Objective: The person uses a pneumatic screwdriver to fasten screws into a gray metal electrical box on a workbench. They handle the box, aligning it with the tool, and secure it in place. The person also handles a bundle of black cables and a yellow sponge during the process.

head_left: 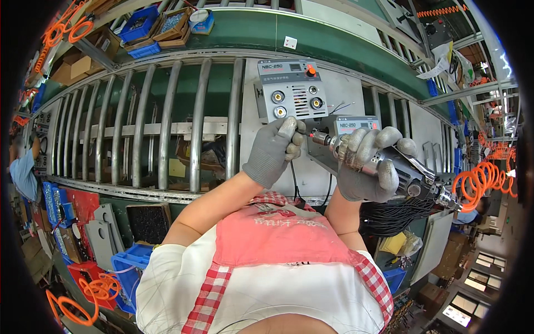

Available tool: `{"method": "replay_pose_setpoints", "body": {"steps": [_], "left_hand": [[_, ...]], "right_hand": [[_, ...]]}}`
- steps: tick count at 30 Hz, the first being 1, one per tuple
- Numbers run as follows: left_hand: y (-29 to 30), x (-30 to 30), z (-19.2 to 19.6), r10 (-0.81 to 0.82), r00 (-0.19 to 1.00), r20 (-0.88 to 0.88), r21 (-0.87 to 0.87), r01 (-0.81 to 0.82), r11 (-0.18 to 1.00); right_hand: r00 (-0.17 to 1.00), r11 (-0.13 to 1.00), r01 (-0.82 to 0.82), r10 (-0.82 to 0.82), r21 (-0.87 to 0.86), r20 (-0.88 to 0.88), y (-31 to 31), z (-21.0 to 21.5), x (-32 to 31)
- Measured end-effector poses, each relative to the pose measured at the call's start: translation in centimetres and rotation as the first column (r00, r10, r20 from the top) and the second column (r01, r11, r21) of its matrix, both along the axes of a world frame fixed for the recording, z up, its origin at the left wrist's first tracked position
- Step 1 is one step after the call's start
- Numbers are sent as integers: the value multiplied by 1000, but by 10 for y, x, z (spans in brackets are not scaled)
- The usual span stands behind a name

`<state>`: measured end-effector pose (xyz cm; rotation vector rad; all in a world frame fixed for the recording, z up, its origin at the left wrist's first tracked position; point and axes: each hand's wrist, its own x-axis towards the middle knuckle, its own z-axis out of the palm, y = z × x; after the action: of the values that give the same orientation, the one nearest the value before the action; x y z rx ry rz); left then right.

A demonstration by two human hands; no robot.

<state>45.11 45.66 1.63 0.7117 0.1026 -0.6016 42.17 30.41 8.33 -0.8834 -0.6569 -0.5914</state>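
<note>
My right hand (pixel 370 167), in a grey glove with worn pale fingertips, is wrapped round a pneumatic screwdriver (pixel 414 186). The driver lies almost level, its tip pointing left and an orange coiled hose (pixel 481 183) at its rear end. Just left of the tip, my gloved left hand (pixel 271 149) has its fingers pinched together; whatever they hold is too small to make out. Beyond my hands, a grey welding machine front panel (pixel 293 94) with round sockets and an orange knob faces up. A second, similar panel (pixel 359 123) sits partly hidden behind my right hand.
Metal rollers (pixel 203 122) of a conveyor run left of the machine. Blue bins (pixel 139 25) and a carton of small hardware (pixel 171 23) stand at the far left. A bundle of black cables (pixel 395 217) lies by my right elbow. Grey plates (pixel 105 234) and blue bins (pixel 130 261) are near left.
</note>
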Motion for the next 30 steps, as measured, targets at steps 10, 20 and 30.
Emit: {"method": "replay_pose_setpoints", "body": {"steps": [10,20,30], "left_hand": [[12,35,-32,-46,993,-109,94,57,994],[20,45,-35,47,988,149,326,-94,941],[-8,84,-103,229,874,429,541,-452,709]], "right_hand": [[983,993,91,-101,-69,-154,26,-25,41],[964,958,204,-232,-203,-128,28,-45,91],[902,897,346,-398,-274,-166,30,-62,119]]}}
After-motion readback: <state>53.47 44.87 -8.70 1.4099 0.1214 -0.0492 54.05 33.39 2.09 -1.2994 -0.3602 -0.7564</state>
